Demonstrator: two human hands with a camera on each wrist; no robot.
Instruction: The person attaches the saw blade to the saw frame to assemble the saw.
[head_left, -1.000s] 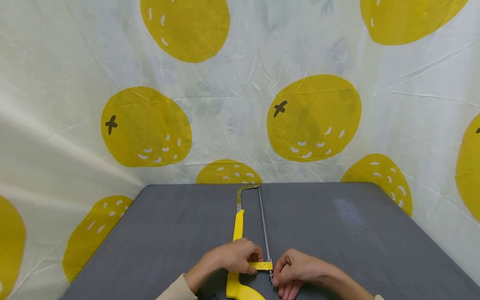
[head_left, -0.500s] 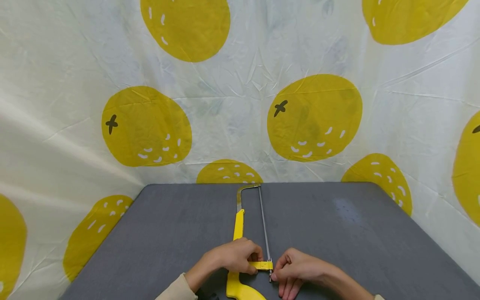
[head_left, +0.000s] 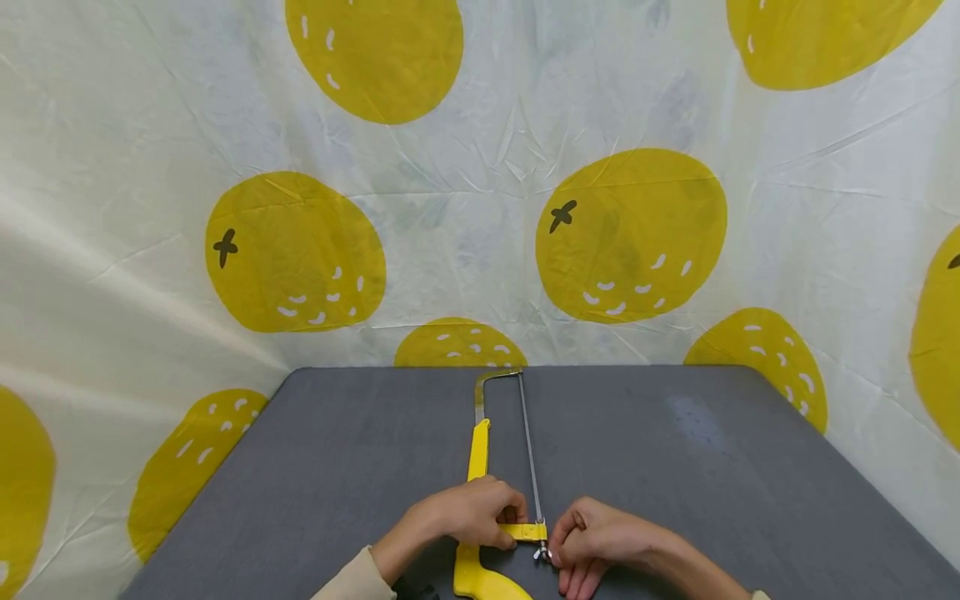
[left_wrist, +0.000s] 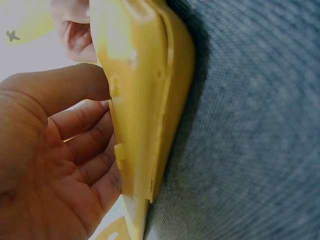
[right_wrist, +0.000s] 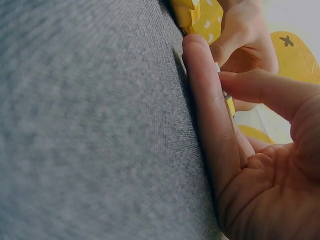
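Observation:
A hacksaw with a yellow frame lies on the grey table, its thin blade on the right side. My left hand grips the frame where a short yellow arm reaches toward the blade. In the left wrist view, the thumb and fingers of that hand hold the edge of the yellow frame. A small metal wing nut sits at the blade's near end. My right hand pinches it at its right side; in the right wrist view the fingers largely hide it.
The grey table runs back to a white curtain printed with yellow fruit. The hacksaw's handle is cut off by the lower edge of the head view. A pale smudge marks the table's right side.
The wing nut has turned: its wings looked narrow half a second ago and now spread sideways. My right fingers have shifted slightly at it, while my left hand and the saw stay put.

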